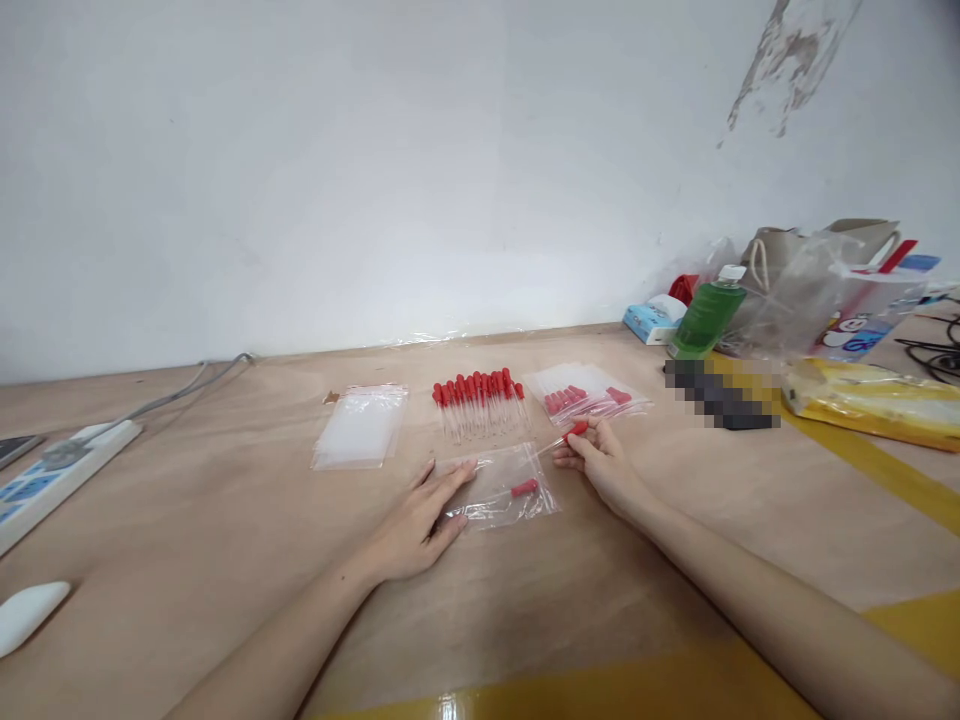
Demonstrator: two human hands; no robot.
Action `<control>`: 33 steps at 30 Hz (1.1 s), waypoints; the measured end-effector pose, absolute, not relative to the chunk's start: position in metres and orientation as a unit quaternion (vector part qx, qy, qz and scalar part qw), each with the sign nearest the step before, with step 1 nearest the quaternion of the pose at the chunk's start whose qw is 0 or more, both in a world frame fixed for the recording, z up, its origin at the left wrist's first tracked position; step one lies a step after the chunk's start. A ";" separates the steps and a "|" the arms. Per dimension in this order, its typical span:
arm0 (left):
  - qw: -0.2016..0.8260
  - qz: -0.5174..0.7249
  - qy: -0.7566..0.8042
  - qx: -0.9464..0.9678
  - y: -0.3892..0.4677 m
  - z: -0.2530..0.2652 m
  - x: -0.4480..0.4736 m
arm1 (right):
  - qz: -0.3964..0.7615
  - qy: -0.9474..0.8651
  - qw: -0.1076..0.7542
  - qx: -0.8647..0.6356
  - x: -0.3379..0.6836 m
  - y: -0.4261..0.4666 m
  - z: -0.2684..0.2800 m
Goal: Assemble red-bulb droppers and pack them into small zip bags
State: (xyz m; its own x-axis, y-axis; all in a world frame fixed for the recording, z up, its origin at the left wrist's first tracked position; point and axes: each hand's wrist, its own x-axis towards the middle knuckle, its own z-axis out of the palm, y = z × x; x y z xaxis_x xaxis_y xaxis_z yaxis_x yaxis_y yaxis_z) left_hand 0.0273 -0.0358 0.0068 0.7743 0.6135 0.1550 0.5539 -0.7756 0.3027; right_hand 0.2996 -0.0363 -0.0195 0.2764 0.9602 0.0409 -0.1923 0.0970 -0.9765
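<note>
My right hand (604,463) pinches a dropper (576,430) by its red rubber bulb, its clear thin tube pointing left over the mouth of a clear zip bag (487,490). My left hand (420,525) lies with fingers spread on the left end of that bag, pressing it to the table. Inside the bag rests another red-bulbed dropper (524,487). Just beyond the bag, a row of several droppers (480,388) lies with red bulbs toward the wall. Right of the row are filled zip bags (589,385) with red bulbs showing through; left of it is a stack of flat zip bags (362,428).
The brown-covered table (187,560) meets a white wall. At right stand a green bottle (707,315), a blue tissue pack (651,323), a yellow package (874,400) and several bags. A power strip (67,480) with a grey cable and a white object (31,615) lie at left.
</note>
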 end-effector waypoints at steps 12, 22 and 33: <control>0.116 0.101 0.305 0.940 -0.035 0.008 0.029 | 0.291 -0.750 0.332 -0.493 0.298 -0.047 -0.007; 0.116 0.113 0.308 0.937 -0.036 0.008 0.029 | 0.291 -0.784 0.311 -0.451 0.301 -0.050 -0.003; 0.138 0.102 0.299 0.939 -0.034 0.008 0.028 | 0.080 -0.681 0.255 -0.681 0.297 0.005 0.024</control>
State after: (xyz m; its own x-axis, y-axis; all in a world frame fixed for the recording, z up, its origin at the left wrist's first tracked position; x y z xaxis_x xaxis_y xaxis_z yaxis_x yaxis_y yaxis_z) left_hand 0.0280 -0.0340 0.0082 0.8005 0.5893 0.1092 0.5330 -0.7834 0.3197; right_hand 0.2975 0.0047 0.0245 0.0591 0.9694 0.2384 0.8874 0.0583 -0.4574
